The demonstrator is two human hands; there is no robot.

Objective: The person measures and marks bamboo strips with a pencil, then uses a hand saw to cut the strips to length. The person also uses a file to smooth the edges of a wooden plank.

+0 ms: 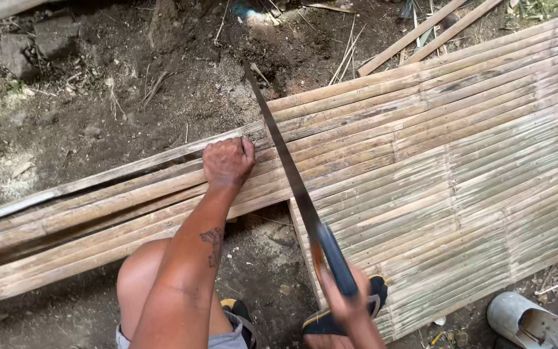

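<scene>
Far left: bare dirt ground (98, 97) with stones and twigs, open room above the long bamboo slats (85, 213) running low-left to upper-right. Loose slat ends reaching the left edge of view, unjoined there, gaps between them.

Left of centre: left hand (227, 161) pressed palm-down on the upper slats, fingers curled over the far edge, thumb toward the blade; forearm straight, tattooed, rising from the bent bare knee (140, 281) below. Grip closed on the slats, not spread.

Centre: long handsaw (289, 168), blade slanting from upper-left to lower-right across the slats, just beside the left hand, teeth meeting the bamboo near the thumb. Tip out over the dirt beyond the far edge.

Below centre: right hand (343, 304) wrapped tight round the saw's dark handle, blurred, fingers closed. Sandalled foot (372, 304) under it, at the mat's cut lower-left corner.

Right: woven bamboo mat (460, 187) filling the frame to the right edge, slats bound side by side. Lower-right corner: grey metal container (521, 320) on the ground, near the mat's lower edge.
</scene>
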